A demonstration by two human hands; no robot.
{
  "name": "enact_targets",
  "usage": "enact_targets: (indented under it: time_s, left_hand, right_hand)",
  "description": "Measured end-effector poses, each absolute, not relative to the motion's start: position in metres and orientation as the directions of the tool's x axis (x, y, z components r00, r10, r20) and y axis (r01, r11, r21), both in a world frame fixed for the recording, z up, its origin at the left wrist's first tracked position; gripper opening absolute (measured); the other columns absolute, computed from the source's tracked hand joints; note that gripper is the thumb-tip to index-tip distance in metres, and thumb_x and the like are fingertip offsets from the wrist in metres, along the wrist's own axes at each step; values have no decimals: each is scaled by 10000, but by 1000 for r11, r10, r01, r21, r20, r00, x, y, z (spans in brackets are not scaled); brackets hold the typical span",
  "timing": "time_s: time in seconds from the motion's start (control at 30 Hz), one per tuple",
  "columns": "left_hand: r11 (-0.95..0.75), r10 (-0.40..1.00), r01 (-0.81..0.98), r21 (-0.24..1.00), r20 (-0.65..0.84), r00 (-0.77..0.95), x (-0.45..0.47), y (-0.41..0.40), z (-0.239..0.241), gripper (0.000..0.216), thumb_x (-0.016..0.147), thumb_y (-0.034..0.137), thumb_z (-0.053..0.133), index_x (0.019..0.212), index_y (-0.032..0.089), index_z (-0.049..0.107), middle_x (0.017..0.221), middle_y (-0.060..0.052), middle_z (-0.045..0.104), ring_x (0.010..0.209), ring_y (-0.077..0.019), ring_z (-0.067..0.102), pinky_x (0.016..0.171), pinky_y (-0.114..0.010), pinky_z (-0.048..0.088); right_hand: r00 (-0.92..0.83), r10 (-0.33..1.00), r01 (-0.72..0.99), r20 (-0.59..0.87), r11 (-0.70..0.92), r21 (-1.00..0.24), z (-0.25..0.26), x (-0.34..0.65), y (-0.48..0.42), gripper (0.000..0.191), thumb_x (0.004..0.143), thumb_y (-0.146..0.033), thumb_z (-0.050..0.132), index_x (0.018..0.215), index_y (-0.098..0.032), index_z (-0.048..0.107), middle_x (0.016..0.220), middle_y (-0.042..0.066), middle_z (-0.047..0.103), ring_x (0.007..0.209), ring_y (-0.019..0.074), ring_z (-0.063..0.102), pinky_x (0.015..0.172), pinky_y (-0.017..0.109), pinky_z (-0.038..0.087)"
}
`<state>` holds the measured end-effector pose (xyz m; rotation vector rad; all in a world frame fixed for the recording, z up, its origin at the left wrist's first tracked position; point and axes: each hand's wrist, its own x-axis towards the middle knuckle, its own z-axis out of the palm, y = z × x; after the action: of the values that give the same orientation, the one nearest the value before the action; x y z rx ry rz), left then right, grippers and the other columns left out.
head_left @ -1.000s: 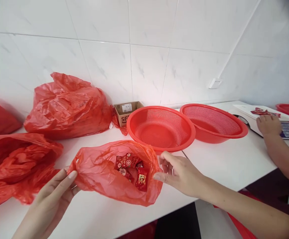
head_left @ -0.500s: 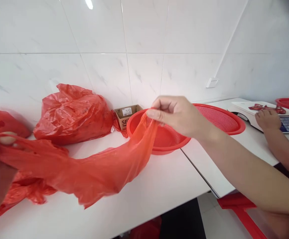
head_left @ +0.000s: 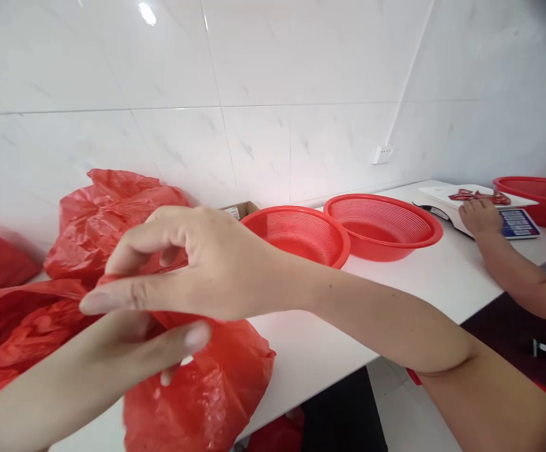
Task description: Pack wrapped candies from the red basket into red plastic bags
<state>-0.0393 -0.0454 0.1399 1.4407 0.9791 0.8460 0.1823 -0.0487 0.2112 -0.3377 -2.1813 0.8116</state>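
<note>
A translucent red plastic bag (head_left: pixel 211 389) hangs open and puffed out below my hands, over the front of the white table. My right hand (head_left: pixel 211 263) reaches across from the right, thumb and fingers closed on an edge of this bag. Just beneath it, my left hand (head_left: pixel 155 351) is bent around the bag's upper part, thumb towards the right; its other fingers are mostly hidden. More red plastic bags (head_left: pixel 32 320) lie crumpled to the left of my hands. Behind them a bulky red bag (head_left: pixel 113 213) stands against the wall.
Two red plastic baskets (head_left: pixel 296 216) sit on the white table (head_left: pixel 310 339) to the right. A small cardboard box (head_left: pixel 245 210) is partly hidden behind them. Farther right, another person's hand (head_left: pixel 482 216) touches small red items on a scale (head_left: pixel 518 223), near a red basin (head_left: pixel 536 201).
My right hand has moved left and down, bringing the bag's two ends together. The stretched bag now hangs puffed out. The view has shifted slightly right.
</note>
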Motion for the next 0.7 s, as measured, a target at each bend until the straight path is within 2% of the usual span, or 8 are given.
enact_targets:
  time_s: [0.03,0.13,0.27,0.37,0.43,0.5,0.57,0.7]
  left_hand:
    - [-6,919,152,988,-54,390,-30,-46,144,131,681,74,723,703,203,716,519,24,636,470,-147,584,432,-209,500]
    - [68,951,84,994,-90,297,-12,-48,153,285,772,181,698,523,198,560,417,65,474,399,-88,490,399,-167,460]
    - [131,950,-58,990,-109,292,-9,-47,156,149,850,320,655,766,198,633,497,72,515,429,-76,501,459,-171,495]
    - [86,904,7,996,-81,419,-11,-46,154,223,917,376,556,809,198,637,484,61,520,411,-70,465,450,-150,450]
    - [15,885,75,997,-48,462,-13,-46,153,280,938,393,506,831,187,664,580,11,625,541,-118,581,571,-197,513]
    - [-57,879,141,988,-18,477,-17,-46,153,273,932,355,518,824,178,696,713,-28,694,730,-174,658,709,-245,537]
    - [-111,869,216,970,-11,494,-20,-48,153,207,895,265,573,781,176,722,728,-24,699,787,-187,667,756,-249,529]
    - [-143,868,284,948,-18,497,-22,-51,150,168,739,61,683,821,174,775,663,0,695,594,-134,620,561,-176,483]
  right_hand:
    - [-685,454,3,570,784,-621,210,181,-49,200,915,-310,609,751,-196,594,922,-32,669,989,108,596,902,220,476]
    - [-653,509,80,561,783,-617,197,187,-49,124,940,-281,571,1005,-191,627,1103,12,659,1104,136,567,944,269,474]
    - [-591,675,213,442,658,-722,173,198,-44,146,938,-225,531,1077,-218,574,1064,10,651,916,124,605,779,284,503]
    - [-525,709,212,471,645,-734,164,199,-51,67,936,-207,510,987,-208,553,926,0,641,809,117,587,721,275,490]
    - [-496,699,186,515,665,-723,162,198,-63,43,931,-187,506,954,-204,538,900,2,634,809,118,586,741,275,491]
    - [-513,671,156,535,686,-711,162,197,-74,57,923,-169,509,960,-206,531,918,7,640,829,121,596,772,277,498]
    - [-522,645,139,558,709,-691,159,196,-79,98,924,-179,510,1014,-211,535,988,23,650,890,134,609,836,296,500]
    - [-472,705,131,529,650,-749,143,192,-57,261,982,-244,425,1229,-231,508,1155,57,641,1084,159,604,961,341,469]
